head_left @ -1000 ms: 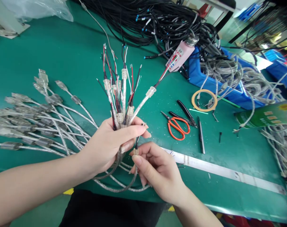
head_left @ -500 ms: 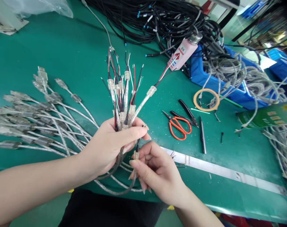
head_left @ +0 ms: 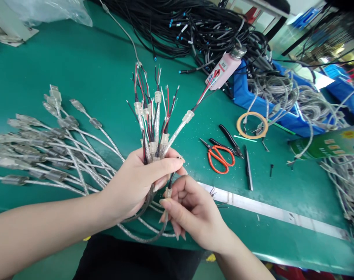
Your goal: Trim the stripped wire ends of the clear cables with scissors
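Observation:
My left hand [head_left: 138, 175] is closed around a bundle of clear-jacketed USB cables [head_left: 157, 124], whose stripped ends point up with red, white, black and green wires fanned out. Just below and to the right, my right hand [head_left: 191, 212] pinches a single cable [head_left: 168, 193] at its clear collar. That cable's dark wire end runs up to my left thumb and fingers, where the tips are mostly hidden. From the bundle, the cables curve down and left to their USB plugs [head_left: 33, 136], which lie spread on the green table [head_left: 62, 50].
Red-handled scissors [head_left: 220, 157], black-handled cutters [head_left: 231, 140] and a pen-like tool [head_left: 248, 167] lie to the right. A tape roll [head_left: 252, 136], pink bottle [head_left: 225, 70], blue bin [head_left: 241, 91] of cables and green can [head_left: 325, 146] stand farther off. Black cables [head_left: 159, 31] pile at the back.
The view has shifted slightly, so the background sits a little differently. Both hands keep the same grip on the cables, with almost no movement.

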Motion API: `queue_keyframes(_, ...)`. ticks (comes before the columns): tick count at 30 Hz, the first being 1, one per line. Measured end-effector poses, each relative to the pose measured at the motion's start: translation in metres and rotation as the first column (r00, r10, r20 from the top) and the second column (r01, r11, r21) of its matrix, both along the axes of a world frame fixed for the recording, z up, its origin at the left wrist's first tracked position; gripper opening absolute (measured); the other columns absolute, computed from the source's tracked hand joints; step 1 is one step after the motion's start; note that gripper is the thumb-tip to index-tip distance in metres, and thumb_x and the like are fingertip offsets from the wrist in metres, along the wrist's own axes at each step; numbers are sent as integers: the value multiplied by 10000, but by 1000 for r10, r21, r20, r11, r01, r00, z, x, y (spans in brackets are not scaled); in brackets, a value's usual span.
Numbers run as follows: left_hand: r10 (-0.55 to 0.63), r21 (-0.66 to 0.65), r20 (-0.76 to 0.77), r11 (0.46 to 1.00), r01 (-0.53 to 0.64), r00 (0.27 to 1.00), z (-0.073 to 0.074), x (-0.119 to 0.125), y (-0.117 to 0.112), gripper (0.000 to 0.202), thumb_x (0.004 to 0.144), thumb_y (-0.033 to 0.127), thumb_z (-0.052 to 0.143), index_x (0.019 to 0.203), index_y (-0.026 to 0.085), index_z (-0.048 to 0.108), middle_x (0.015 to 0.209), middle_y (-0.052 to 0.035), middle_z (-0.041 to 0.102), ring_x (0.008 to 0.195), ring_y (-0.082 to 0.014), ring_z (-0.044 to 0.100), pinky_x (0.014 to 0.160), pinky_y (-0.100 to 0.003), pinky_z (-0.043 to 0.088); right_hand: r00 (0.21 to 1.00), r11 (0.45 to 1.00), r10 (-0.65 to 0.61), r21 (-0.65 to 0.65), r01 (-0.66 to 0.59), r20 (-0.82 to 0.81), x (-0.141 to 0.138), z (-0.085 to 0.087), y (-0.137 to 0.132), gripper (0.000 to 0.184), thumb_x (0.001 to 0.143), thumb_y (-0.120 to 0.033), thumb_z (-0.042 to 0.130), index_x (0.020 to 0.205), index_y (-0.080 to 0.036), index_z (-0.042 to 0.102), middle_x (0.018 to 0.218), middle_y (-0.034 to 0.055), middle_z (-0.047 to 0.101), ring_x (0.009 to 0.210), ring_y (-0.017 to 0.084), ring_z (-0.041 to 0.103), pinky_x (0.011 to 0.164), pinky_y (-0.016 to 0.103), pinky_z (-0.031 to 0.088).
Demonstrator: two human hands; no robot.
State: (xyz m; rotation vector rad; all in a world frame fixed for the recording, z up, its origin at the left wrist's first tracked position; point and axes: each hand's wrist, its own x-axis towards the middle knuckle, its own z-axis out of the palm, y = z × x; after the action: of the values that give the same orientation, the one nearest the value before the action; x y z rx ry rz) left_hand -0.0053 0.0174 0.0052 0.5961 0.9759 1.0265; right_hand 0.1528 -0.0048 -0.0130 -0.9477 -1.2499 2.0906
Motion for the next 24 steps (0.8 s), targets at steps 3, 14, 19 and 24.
queue_keyframes(3,1,6,18,1000,-1,1000,0,0,-1,109,811,204,670,705,179,659,505,60,485,420,-23,360,417,-138,299,1000,1000,-3,2,3,28,-2,-1,-1,266,911,-365,652,861,-198,451,645,-53,565,404,24,473,358,112,365)
queue_keyframes(14,-159,21,-88,987,161,983,2,1,-1,99,778,218,709,693,190,667,582,29,670,411,-23,361,425,-181,248,770,772,-180,573,-275,612,74,39,35,121,950,-303,606,980,-197,657,913,32,715,823,150,652,723,260,500)
queue_keyframes(19,-324,-6,-254,943,333,912,3,6,-5,96,747,267,722,698,204,669,408,74,479,466,-79,404,470,-213,274,479,593,-238,517,-617,845,95,27,53,139,953,-168,551,928,-142,685,957,98,678,951,232,612,858,361,466)
queue_keyframes(24,-404,-62,-305,912,405,863,4,15,-1,72,721,237,704,701,188,657,514,33,632,457,-76,388,453,-227,252,495,572,-128,472,-671,859,84,20,61,180,954,-160,526,916,-145,702,900,78,682,877,199,606,792,311,449)
